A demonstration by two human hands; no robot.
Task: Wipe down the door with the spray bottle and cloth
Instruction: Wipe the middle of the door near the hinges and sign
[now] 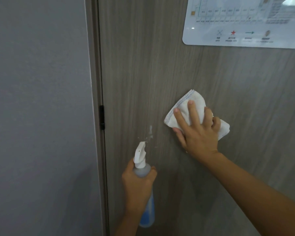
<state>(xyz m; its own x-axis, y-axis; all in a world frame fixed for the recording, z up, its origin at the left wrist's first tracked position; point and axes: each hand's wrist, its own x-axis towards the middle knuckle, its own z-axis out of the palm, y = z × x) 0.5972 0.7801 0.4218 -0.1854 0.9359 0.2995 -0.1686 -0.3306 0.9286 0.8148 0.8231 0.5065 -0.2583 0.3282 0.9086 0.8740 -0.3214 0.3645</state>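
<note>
Open wood-grain surface of the door [160,65] is being left unobstructed above and below the cloth [186,109]. Upward passage at upper right is being limited by a laminated chart [245,23]. Leftward travel is being bounded by the hinge [101,117], door frame [94,65] and grey wall [37,99].

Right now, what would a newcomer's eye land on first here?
The right hand pressing a white cloth flat against the wood-grain door, mid-frame. Lower left of it, the left hand grips a spray bottle, nozzle aimed at wet drips on the door. A white chart hangs top right.
</note>
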